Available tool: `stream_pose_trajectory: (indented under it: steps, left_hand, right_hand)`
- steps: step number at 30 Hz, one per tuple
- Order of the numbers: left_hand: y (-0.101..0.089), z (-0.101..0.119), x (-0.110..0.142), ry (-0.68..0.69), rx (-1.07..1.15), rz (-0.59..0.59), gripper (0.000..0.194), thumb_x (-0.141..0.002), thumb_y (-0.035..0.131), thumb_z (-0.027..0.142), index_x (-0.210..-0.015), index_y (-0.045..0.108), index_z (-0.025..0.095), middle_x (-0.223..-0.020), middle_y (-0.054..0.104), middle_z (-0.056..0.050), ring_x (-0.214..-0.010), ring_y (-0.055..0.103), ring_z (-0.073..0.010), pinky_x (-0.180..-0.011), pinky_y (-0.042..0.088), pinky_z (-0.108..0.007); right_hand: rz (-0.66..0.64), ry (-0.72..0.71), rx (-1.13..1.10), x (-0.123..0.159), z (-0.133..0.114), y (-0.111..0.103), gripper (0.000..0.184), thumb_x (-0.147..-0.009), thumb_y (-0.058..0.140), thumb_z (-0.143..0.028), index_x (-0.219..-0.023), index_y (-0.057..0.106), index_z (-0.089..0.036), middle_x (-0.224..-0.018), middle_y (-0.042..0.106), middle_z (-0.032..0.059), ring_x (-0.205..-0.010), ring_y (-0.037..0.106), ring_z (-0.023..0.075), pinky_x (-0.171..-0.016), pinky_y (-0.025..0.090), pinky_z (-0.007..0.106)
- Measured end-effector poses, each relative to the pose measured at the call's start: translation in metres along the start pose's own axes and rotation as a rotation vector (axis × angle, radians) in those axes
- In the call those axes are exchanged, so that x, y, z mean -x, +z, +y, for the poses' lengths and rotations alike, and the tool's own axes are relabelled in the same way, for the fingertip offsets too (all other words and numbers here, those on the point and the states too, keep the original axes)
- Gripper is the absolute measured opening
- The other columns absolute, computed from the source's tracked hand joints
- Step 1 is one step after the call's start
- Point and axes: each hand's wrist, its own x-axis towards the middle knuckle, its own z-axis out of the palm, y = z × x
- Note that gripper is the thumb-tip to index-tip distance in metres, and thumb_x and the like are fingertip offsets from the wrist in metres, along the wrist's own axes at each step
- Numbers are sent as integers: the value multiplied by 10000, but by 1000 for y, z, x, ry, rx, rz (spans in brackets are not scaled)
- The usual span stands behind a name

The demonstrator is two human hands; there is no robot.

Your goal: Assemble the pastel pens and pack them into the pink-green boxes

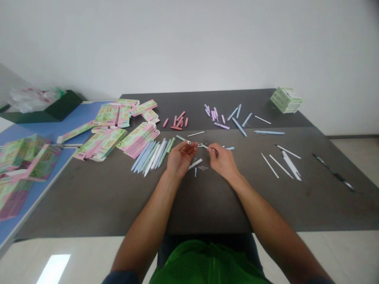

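My left hand (181, 156) is closed around a pale green pen barrel (182, 139) whose open end points right. My right hand (222, 161) pinches a thin refill (203, 146) whose tip points toward that barrel. Both hands hover just above the dark grey table (118, 197) near its middle. A row of finished blue, white and green pens (152, 154) lies just left of my left hand. Small loose parts (199, 165) lie between and below my hands.
Pink-and-green flat cartons (118, 134) are spread at the left. Pink caps (177, 120), purple parts (213, 114), blue barrels (241, 122) and white refills (281, 161) lie across the table. A carton stack (286, 99) sits far right, a dark pen (333, 172) at the right edge.
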Motion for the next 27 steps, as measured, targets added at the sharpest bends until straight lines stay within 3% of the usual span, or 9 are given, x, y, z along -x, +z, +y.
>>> stream_pose_trajectory:
  steps: [7, 11, 17, 20, 23, 27]
  left_hand:
    - [2, 0, 3, 27, -39, -24, 35, -752, 664, 151, -785, 655, 160, -766, 710, -46, -808, 708, -171, -790, 552, -293]
    - [4, -5, 5, 194, -196, -5, 253, -689, 716, 155, -935, 659, 165, -752, 719, -29, -766, 704, -169, -705, 518, -261]
    - [1, -12, 2, 285, -363, -9, 176, -687, 770, 247, -807, 682, 152, -870, 733, -65, -810, 672, -165, -725, 505, -266]
    - [-1, -13, 1, 255, -450, -48, 233, -686, 792, 291, -863, 744, 148, -939, 736, -79, -802, 647, -160, -697, 487, -258]
    - [-4, -14, -1, 249, -560, -96, 292, -673, 808, 319, -910, 770, 152, -887, 732, -62, -725, 610, -141, -632, 446, -244]
    - [-9, -17, -6, 305, -651, -75, 229, -665, 798, 317, -814, 750, 150, -742, 688, -20, -645, 561, -119, -615, 420, -242]
  right_hand:
    - [9, 1, 8, -1, 2, 1, 193, -942, 488, -263, -950, 677, -224, -784, 697, 44, -714, 621, 210, -672, 398, 290]
    - [15, 19, -7, -1, 2, 0, 196, -940, 495, -269, -956, 684, -223, -810, 715, 51, -740, 643, 217, -689, 418, 292]
    - [19, 52, 24, -1, 4, -1, 187, -928, 514, -249, -938, 700, -227, -829, 730, 54, -758, 652, 219, -709, 425, 297]
    - [-5, 35, 77, -2, 7, 0, 181, -915, 530, -227, -932, 710, -226, -848, 733, 61, -778, 645, 222, -722, 419, 302]
    - [-38, -8, 140, -2, 10, 1, 178, -907, 541, -207, -910, 719, -222, -878, 735, 66, -822, 642, 225, -746, 413, 305]
    - [-106, -49, 216, -2, 9, 1, 195, -923, 544, -213, -905, 737, -221, -913, 742, 66, -867, 642, 217, -780, 408, 299]
